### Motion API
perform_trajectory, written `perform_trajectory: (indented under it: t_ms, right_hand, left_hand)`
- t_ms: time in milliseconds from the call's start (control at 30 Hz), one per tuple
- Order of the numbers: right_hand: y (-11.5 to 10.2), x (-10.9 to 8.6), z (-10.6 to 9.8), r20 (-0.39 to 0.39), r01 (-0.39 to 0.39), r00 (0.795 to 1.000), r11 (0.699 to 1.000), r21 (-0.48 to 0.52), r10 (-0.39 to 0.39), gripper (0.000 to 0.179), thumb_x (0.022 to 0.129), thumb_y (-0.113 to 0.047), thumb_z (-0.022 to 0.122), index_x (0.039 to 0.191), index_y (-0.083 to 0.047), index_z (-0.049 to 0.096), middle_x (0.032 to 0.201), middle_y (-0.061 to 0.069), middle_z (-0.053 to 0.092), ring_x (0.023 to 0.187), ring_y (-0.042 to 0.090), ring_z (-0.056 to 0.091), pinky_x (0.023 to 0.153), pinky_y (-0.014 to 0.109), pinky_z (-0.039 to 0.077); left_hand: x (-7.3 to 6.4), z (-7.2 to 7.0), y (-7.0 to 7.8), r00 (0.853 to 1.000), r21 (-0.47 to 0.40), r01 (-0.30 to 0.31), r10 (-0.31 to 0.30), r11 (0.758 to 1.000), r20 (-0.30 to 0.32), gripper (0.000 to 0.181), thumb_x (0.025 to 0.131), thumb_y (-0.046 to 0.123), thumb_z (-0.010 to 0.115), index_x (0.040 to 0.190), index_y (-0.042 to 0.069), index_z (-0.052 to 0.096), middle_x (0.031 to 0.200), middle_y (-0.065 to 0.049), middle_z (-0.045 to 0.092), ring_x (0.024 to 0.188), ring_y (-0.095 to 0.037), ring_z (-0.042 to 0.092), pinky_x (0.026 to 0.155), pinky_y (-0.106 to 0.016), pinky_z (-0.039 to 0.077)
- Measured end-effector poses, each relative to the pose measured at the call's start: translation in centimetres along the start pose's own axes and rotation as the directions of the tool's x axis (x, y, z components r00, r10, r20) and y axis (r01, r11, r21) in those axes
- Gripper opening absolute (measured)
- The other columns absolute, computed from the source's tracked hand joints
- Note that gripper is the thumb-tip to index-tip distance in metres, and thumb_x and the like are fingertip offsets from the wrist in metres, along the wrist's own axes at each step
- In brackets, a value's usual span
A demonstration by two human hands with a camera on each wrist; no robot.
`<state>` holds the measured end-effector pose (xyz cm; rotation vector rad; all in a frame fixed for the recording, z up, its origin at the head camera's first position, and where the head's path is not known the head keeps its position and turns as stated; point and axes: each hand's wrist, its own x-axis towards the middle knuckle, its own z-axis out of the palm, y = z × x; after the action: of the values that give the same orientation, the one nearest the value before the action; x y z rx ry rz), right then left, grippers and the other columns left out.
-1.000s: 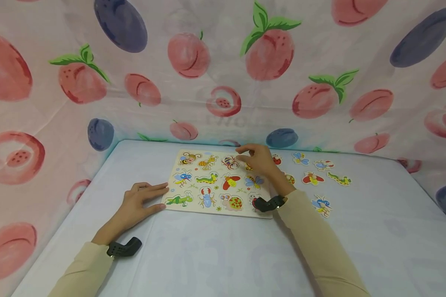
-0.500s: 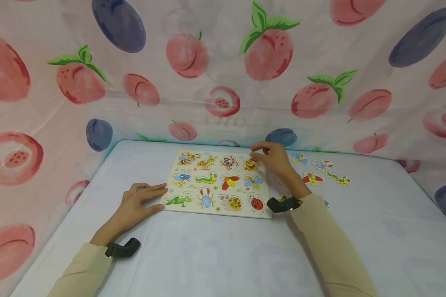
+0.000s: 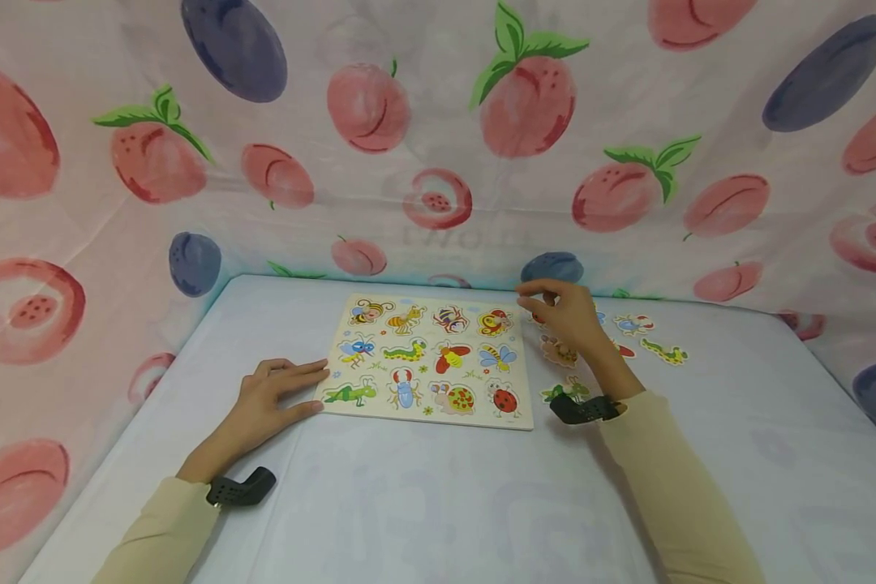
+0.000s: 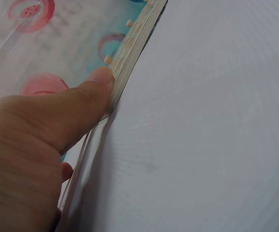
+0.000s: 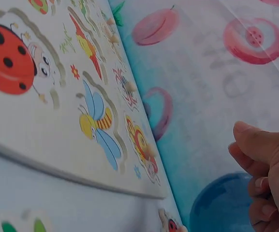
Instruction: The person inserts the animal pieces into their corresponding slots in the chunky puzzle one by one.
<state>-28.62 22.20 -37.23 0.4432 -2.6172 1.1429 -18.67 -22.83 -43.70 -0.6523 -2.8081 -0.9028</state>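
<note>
The right hand (image 3: 565, 316), empty, thumb and forefinger slightly apart, hovers near loose pieces (image 3: 560, 352); sweeping low could scatter them. The left hand (image 3: 270, 399), fingers extended, touches the puzzle board (image 3: 427, 333) leftmost; lopsided pressure might skid it.

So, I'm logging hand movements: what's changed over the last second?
The right hand moved right, from near the spider to the far right corner of the board, uncovering its ladybug; no grasp or release shows. The left hand stayed at the board's left edge.
</note>
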Motion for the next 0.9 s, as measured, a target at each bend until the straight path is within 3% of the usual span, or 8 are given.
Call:
perform_trajectory:
  t_ms: [300, 700, 900]
  right_hand:
    - [1.3, -1.1, -1.6, -0.039, -0.066, 0.997, 0.997, -0.049, 0.064, 0.027, 0.090, -0.032, 0.068, 0.109, -0.013, 0.072, 0.078, 0.007, 0.049, 0.070, 0.022, 0.039, 0.049, 0.029, 0.027]
    - [3.9, -2.4, -3.9, -0.115, -0.041, 0.993, 0.998, -0.055, 0.034, 0.025, 0.088, -0.031, 0.071, 0.105, -0.013, 0.074, 0.072, 0.007, 0.049, 0.067, 0.021, 0.038, 0.049, 0.031, 0.027]
    - [5.2, -3.4, -4.8, -0.116, -0.062, 0.992, 0.994, -0.091, 0.052, 0.037, 0.087, -0.048, 0.066, 0.106, -0.017, 0.074, 0.074, 0.002, 0.051, 0.071, 0.017, 0.041, 0.047, 0.035, 0.032]
  left_hand:
    - [0.1, 0.0, -0.2, 1.000, 0.001, -0.005, 0.005, 1.000, 0.000, 0.051, 0.085, 0.033, 0.073, 0.131, 0.016, 0.061, 0.141, -0.002, 0.051, 0.119, -0.032, 0.036, 0.082, -0.049, 0.022]
    - [0.1, 0.0, -0.2, 1.000, 0.004, -0.003, 0.003, 1.000, 0.003, 0.051, 0.085, 0.033, 0.073, 0.131, 0.016, 0.061, 0.141, -0.002, 0.051, 0.120, -0.033, 0.036, 0.083, -0.050, 0.022]
    - [0.1, 0.1, -0.1, 1.000, 0.003, 0.007, -0.007, 1.000, 0.011, 0.051, 0.085, 0.032, 0.073, 0.132, 0.016, 0.060, 0.141, -0.001, 0.050, 0.120, -0.033, 0.036, 0.084, -0.050, 0.022]
